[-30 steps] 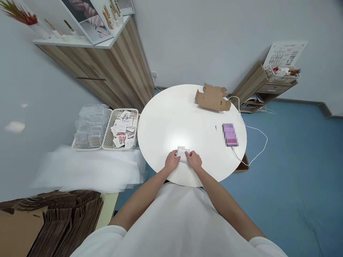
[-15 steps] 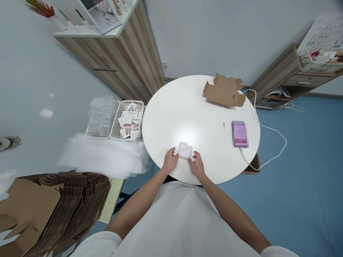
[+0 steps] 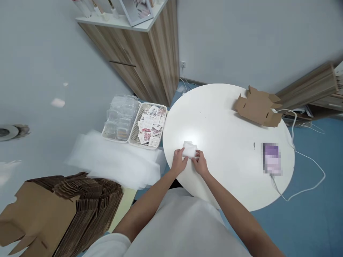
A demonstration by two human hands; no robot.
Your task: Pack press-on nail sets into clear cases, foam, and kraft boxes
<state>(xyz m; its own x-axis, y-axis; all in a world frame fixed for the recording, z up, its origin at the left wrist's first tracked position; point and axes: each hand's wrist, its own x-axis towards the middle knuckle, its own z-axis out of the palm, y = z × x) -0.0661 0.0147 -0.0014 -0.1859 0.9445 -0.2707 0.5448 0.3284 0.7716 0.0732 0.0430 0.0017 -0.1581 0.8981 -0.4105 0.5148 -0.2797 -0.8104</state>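
A small white packet (image 3: 189, 150), wrapped in what looks like thin foam sheet, is at the near side of the round white table (image 3: 214, 117). My left hand (image 3: 179, 162) grips its left edge, fingers along the side and thumb at the near edge. On the opposite side, my right hand (image 3: 200, 164) holds the right edge with curled fingers and the thumb in front. What the wrapping contains is hidden.
An unfolded cardboard box (image 3: 258, 107) and a pixelated phone-like device (image 3: 272, 159) on a white cable are to the right. Leftward are a basket of printed cards (image 3: 131, 139), clear plastic cases (image 3: 120, 116), white foam sheets (image 3: 115, 160) and stacked flat cardboard boxes (image 3: 93, 203).
The view has swung left, so the table and its contents appear further right. My fingers have closed in on both sides of the packet.
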